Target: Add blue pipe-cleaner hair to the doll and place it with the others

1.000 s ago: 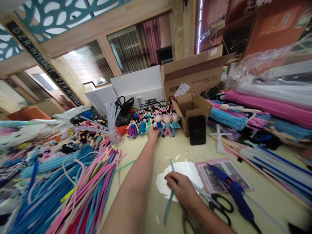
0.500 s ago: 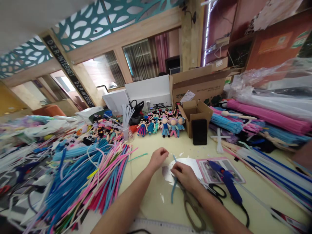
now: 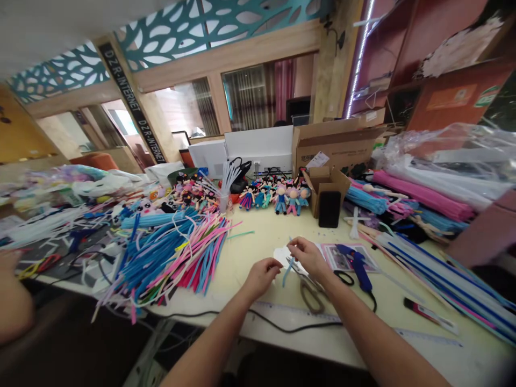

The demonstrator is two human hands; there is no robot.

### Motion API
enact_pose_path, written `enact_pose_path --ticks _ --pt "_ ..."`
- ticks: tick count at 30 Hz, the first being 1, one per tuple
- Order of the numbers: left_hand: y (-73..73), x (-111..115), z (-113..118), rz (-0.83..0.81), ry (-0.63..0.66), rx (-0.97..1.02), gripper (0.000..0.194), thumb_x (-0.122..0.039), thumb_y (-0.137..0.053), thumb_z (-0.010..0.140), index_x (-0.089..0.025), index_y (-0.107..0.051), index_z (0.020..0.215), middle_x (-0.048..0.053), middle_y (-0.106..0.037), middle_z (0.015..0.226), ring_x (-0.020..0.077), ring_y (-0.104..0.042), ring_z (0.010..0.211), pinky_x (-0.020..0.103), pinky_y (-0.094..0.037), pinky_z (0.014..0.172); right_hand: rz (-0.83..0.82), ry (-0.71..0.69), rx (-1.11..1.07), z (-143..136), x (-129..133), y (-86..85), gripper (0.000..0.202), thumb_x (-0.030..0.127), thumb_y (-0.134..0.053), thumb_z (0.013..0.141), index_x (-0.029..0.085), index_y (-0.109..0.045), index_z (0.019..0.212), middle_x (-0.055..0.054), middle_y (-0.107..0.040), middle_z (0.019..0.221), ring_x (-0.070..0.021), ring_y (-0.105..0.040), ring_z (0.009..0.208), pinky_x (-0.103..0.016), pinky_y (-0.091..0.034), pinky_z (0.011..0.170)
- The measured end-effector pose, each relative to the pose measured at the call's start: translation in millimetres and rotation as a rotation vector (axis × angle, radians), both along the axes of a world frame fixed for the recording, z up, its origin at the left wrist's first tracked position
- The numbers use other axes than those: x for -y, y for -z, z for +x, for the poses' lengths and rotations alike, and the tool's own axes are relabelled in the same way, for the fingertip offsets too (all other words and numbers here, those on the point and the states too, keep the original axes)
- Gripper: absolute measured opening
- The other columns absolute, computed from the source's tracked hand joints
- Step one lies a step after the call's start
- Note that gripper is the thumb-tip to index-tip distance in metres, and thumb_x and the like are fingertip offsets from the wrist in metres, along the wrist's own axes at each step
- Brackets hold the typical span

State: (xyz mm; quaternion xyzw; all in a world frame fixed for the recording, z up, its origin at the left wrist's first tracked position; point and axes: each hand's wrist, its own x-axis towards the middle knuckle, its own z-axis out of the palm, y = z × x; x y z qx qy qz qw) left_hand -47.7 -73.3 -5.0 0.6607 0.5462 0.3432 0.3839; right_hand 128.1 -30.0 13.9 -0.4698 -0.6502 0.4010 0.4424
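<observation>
My right hand (image 3: 308, 259) is closed over the work area, its fingertips pinching a short light-blue pipe cleaner (image 3: 287, 272); an end shows above and below the fingers. My left hand (image 3: 262, 278) is just to the left with curled fingers, thumb and forefinger close together. Whatever may be between them is too small to make out. Below my right hand, scissors with grey-brown handles (image 3: 311, 299) lie on the table, their blades near the pipe cleaner. White paper (image 3: 281, 255) lies behind the hands. Black-handled scissors (image 3: 345, 277) are partly hidden by my right wrist.
A blue glue gun (image 3: 360, 269) rests to the right, its cord trailing. Bundled pipe cleaners (image 3: 161, 258) cover the left side. Small dolls (image 3: 281, 200), cardboard box (image 3: 315, 183) and black phone (image 3: 329, 208) stand behind. A ruler (image 3: 282, 310) lies in front. Another person's arm (image 3: 14, 301) shows far left.
The view has tilted down and shows the table's front edge. My left hand has come towards me, to the near side of the white paper. My right hand stays at the pipe cleaner.
</observation>
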Motion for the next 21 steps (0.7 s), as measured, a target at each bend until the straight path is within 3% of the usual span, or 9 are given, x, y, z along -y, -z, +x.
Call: enact_pose_path --ticks 4,9,13,17,21 --pt "-3.1 8.9 1.7 0.026 0.058 -0.085 0.023 -0.026 -0.05 0.074 -0.02 -0.07 0.084 0.003 -0.07 0.08 0.0153 -0.062 0.073 0.025 -0.047 0.068 -0.051 0.026 0.076 10.8 24.6 7.2 0.018 0.028 -0.048 0.076 0.018 -0.06 0.086 0.008 -0.043 0.05 -0.0128 -0.053 0.048 -0.024 -0.04 0.052" --pt "-15.1 -6.2 5.2 0.075 0.11 -0.238 0.025 -0.029 -0.05 0.077 -0.019 -0.071 0.085 0.003 -0.072 0.081 0.0166 -0.063 0.077 0.025 -0.046 0.07 -0.001 0.031 0.177 19.1 43.0 15.7 0.022 0.029 -0.046 0.079 0.017 -0.061 0.09 0.0 -0.062 0.074 -0.014 -0.057 0.06 -0.027 -0.044 0.06" --pt "-27.6 -52.8 5.5 0.085 0.072 -0.294 0.023 -0.024 -0.053 0.075 -0.017 -0.07 0.088 0.005 -0.072 0.089 0.018 -0.064 0.085 0.026 -0.046 0.077 0.114 -0.021 0.314 15.9 45.5 9.9 0.021 0.026 -0.045 0.081 0.018 -0.063 0.089 -0.004 -0.066 0.087 -0.0164 -0.059 0.073 -0.029 -0.044 0.07" --pt "-37.7 -117.3 3.9 0.081 -0.034 -0.354 0.026 -0.02 -0.057 0.074 -0.014 -0.068 0.097 0.008 -0.07 0.099 0.0202 -0.063 0.093 0.028 -0.045 0.084 0.151 -0.102 0.436 9.0 39.8 -1.3 0.018 0.02 -0.045 0.081 0.017 -0.063 0.087 -0.006 -0.066 0.085 -0.0185 -0.059 0.079 -0.03 -0.043 0.072" --pt "-42.2 -181.9 8.1 0.067 -0.135 -0.369 0.036 -0.021 -0.061 0.072 -0.016 -0.064 0.108 0.007 -0.07 0.098 0.0215 -0.064 0.091 0.029 -0.046 0.081 0.126 -0.199 0.542 4.9 30.6 -5.5 0.016 0.017 -0.047 0.082 0.019 -0.062 0.087 -0.005 -0.066 0.083 -0.019 -0.06 0.077 -0.03 -0.043 0.07"
